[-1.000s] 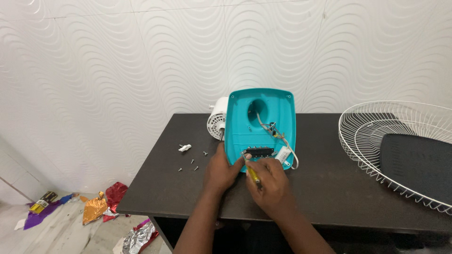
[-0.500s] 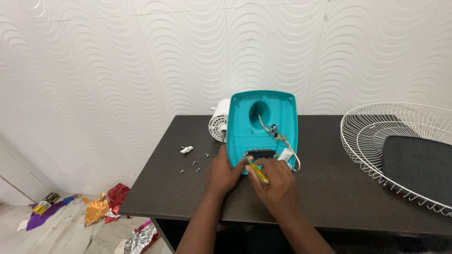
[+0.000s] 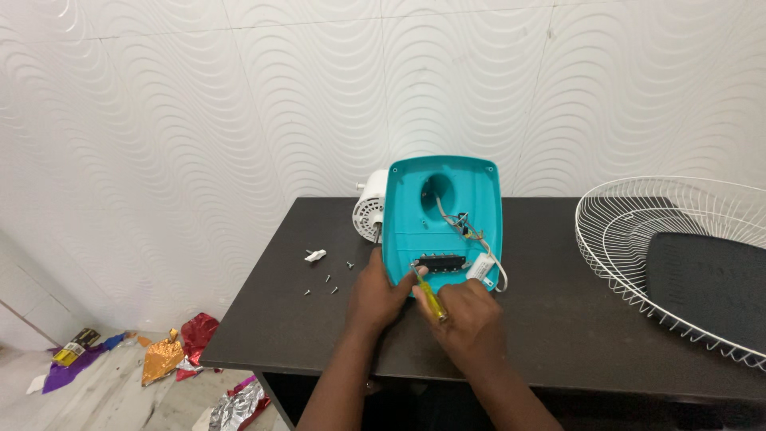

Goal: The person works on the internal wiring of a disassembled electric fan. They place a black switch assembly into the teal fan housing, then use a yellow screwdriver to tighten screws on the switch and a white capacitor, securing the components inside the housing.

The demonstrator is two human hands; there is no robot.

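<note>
Right hand (image 3: 471, 315) clenched round yellow screwdriver (image 3: 428, 293), tip at black switch block (image 3: 440, 262). Left hand (image 3: 379, 294) gripped teal base (image 3: 443, 219) at 9 o'clock edge. Loose screws (image 3: 327, 281) on surface (image 3: 558, 319) at 9 o'clock.

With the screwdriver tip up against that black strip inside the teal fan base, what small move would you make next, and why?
Probably turn the yellow-handled screwdriver in place. The right hand grips it with the tip at the left end of the black strip, the left hand steadies the teal base, and loose screws already lie on the table.
</note>
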